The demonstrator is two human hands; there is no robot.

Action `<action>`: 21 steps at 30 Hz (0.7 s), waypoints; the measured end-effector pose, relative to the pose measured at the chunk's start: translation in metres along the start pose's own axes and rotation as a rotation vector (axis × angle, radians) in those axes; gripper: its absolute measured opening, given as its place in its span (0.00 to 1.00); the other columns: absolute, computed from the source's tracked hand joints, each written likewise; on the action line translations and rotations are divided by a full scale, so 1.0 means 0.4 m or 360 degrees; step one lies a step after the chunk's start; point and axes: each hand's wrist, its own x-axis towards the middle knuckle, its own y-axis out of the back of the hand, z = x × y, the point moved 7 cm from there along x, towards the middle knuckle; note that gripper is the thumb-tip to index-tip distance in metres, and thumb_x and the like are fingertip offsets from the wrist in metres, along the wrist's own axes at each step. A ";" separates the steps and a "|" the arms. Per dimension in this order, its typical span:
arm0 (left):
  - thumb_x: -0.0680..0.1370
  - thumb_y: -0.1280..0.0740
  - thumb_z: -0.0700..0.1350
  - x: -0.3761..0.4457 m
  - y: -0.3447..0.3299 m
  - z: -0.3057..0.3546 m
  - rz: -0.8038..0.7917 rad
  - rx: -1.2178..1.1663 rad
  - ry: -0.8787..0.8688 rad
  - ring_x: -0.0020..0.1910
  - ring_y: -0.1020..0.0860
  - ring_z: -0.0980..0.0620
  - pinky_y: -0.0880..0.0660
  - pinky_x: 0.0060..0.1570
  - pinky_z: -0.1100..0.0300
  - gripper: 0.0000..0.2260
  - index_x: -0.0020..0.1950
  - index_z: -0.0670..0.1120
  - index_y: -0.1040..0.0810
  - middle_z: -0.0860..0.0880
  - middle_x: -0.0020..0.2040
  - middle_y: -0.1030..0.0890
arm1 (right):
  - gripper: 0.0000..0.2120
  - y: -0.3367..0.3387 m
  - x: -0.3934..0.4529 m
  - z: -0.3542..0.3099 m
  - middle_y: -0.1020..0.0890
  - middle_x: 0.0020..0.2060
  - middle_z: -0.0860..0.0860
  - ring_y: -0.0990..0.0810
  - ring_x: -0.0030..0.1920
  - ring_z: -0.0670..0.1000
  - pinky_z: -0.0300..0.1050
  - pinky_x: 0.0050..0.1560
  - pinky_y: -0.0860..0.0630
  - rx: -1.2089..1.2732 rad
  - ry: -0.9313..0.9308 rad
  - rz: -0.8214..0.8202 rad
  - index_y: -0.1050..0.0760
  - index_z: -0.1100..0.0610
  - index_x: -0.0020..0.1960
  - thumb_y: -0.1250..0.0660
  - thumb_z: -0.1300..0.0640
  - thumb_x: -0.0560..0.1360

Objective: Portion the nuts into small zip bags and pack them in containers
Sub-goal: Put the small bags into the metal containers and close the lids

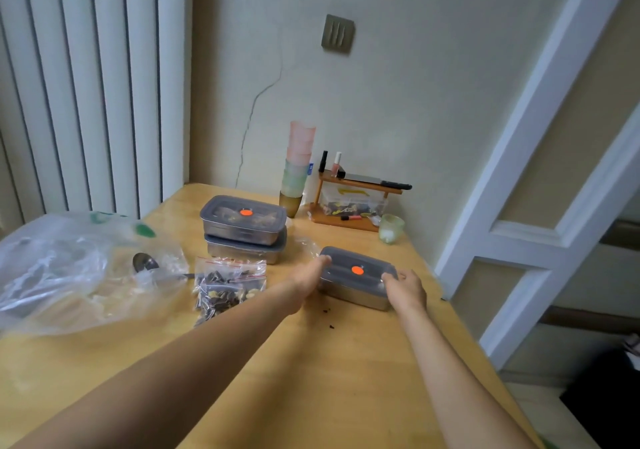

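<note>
Both hands on one lidded steel container (356, 279), right of centre on the tabletop (311, 362). Left hand (306, 277) fingers curled over its left end; right hand (405, 289) fingers gripping its right end. Filled zip bags (227, 287) lie just left. Two more containers (244, 229) stacked behind.

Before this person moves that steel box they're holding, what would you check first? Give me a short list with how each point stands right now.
1. Both hands on the container: ok; left hand at its left end, right hand at its right end.
2. Lid on: ok; whether it is sealed, cannot tell.
3. Contents packed: cannot tell, lid is cloudy.
4. Stack of two containers has a flat top to set it on: ok.
5. Filled zip bags all packed: not ok, some lie on the table.
6. Crumbs near the box: not ok, table needs wiping.
</note>
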 end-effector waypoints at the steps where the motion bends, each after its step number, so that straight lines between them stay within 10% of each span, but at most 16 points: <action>1: 0.82 0.40 0.61 0.000 -0.004 0.000 -0.0007 -0.0011 0.0007 0.71 0.29 0.43 0.33 0.74 0.46 0.29 0.77 0.45 0.33 0.43 0.72 0.28 | 0.21 0.008 0.000 0.006 0.23 0.60 0.50 0.24 0.57 0.54 0.48 0.55 0.28 0.0056 -0.0047 -0.0014 0.29 0.55 0.73 0.34 0.54 0.82; 9: 0.81 0.38 0.61 -0.006 -0.022 -0.005 0.0053 0.0114 0.0014 0.56 0.21 0.45 0.22 0.62 0.49 0.24 0.68 0.44 0.28 0.45 0.58 0.22 | 0.05 0.013 -0.012 0.071 0.24 0.32 0.51 0.29 0.32 0.50 0.43 0.33 0.33 0.0144 -0.0234 -0.0137 0.19 0.63 0.50 0.31 0.61 0.79; 16: 0.81 0.39 0.62 -0.028 0.007 -0.007 0.0093 0.0012 -0.0039 0.57 0.21 0.45 0.22 0.58 0.50 0.26 0.73 0.48 0.38 0.44 0.63 0.24 | 0.07 0.007 -0.037 0.098 0.29 0.33 0.54 0.32 0.30 0.49 0.39 0.29 0.34 0.0650 -0.0523 -0.0225 0.27 0.62 0.45 0.41 0.71 0.76; 21: 0.83 0.43 0.62 -0.028 0.017 0.017 0.0034 0.0075 -0.0107 0.58 0.23 0.46 0.26 0.55 0.54 0.26 0.72 0.43 0.30 0.43 0.62 0.22 | 0.06 0.033 -0.030 0.092 0.31 0.31 0.53 0.30 0.28 0.50 0.40 0.27 0.34 0.0710 -0.0598 -0.0204 0.26 0.60 0.47 0.35 0.59 0.81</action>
